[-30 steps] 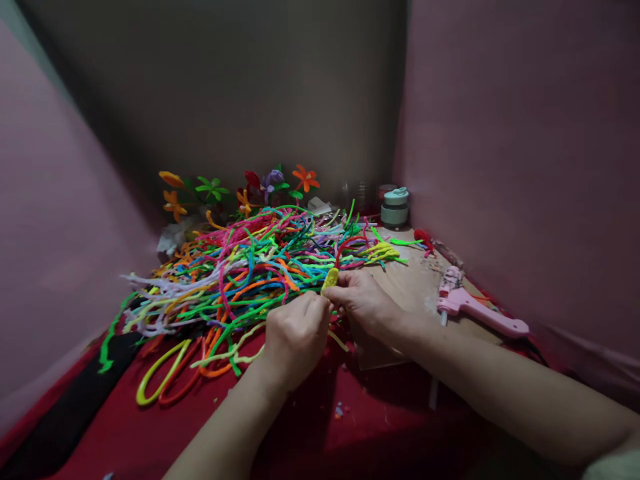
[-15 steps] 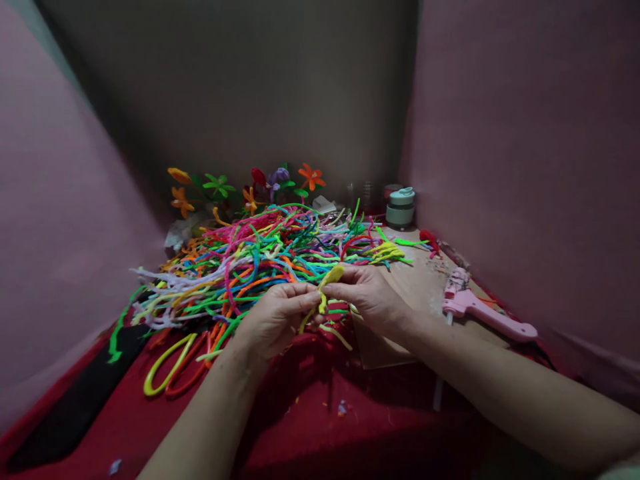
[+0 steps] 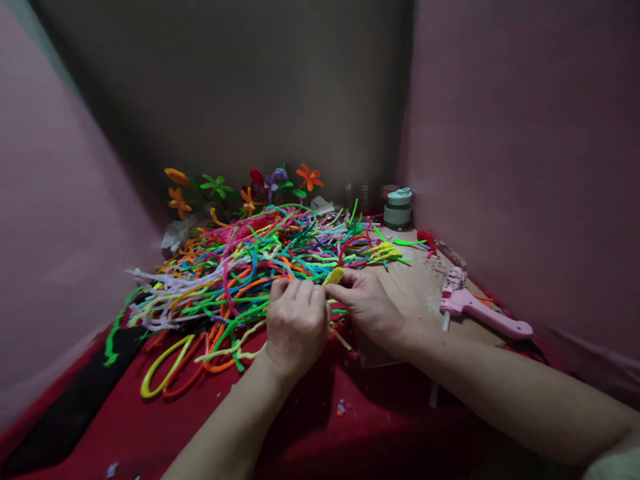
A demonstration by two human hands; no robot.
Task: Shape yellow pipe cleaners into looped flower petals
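A yellow pipe cleaner [image 3: 334, 275], bent into a flat petal-like loop at its upper end, is held between my two hands. My right hand [image 3: 373, 307] pinches it between thumb and forefinger just below the loop. My left hand [image 3: 299, 325] is closed in a fist over its lower part, back of the hand toward me, so that part is hidden. Behind and left of my hands spreads a tangled heap of many-coloured pipe cleaners [image 3: 235, 267]. Yellow and red loops [image 3: 165, 373] lie at its front left.
A pink hot glue gun [image 3: 485, 313] rests on a brown board [image 3: 420, 293] at the right. Finished pipe-cleaner flowers [image 3: 215, 185] and a jar with a pale green lid [image 3: 399, 208] stand at the back. A black strip [image 3: 70, 407] lies on the red cloth [image 3: 370, 427].
My left hand has turned over, from a fingertip pinch to a fist around the yellow pipe cleaner's lower part. My right hand keeps its pinch in nearly the same place.
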